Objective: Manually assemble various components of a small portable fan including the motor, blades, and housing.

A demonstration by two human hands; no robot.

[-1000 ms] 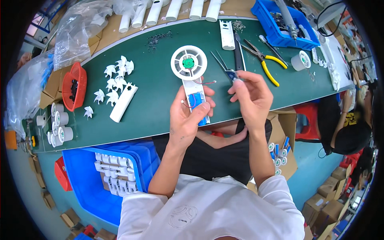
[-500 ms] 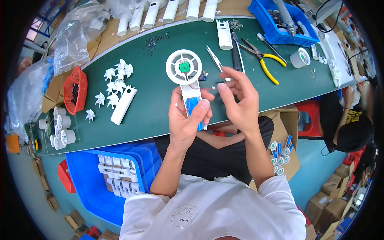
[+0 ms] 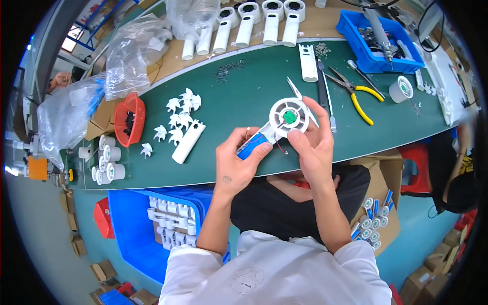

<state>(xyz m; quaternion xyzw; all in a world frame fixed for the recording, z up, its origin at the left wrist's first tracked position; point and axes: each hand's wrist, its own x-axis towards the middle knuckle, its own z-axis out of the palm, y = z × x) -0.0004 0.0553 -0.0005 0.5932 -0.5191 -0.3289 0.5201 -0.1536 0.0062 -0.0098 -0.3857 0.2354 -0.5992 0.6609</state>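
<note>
Both hands hold one half-assembled white handheld fan [image 3: 275, 115], tilted with its round head up and to the right. My left hand [image 3: 235, 163] is closed round the handle end, its thumb on a blue battery [image 3: 252, 146] seated in the open handle. At the ring-shaped head, my right hand [image 3: 317, 152] grips the rim between thumb and fingers. A green part [image 3: 290, 117] shows at the hub. Thin wires with small plugs stick out on both sides of the handle. Just behind the head lie pointed tweezers [image 3: 295, 87], partly hidden by it.
On the green table [image 3: 244, 96] lie white fan blades [image 3: 186, 101], a white handle shell [image 3: 189, 141], yellow-handled pliers [image 3: 362, 104] and another shell [image 3: 308, 63]. A red basket [image 3: 130, 119] stands left, a blue bin [image 3: 356, 30] at back right. A blue crate [image 3: 133, 223] sits below the front edge.
The fan has tilted from upright to leaning right, its head lowered. My right hand, formerly apart from it, now grips the head. The whole view has shifted, so the table things appear further right.
</note>
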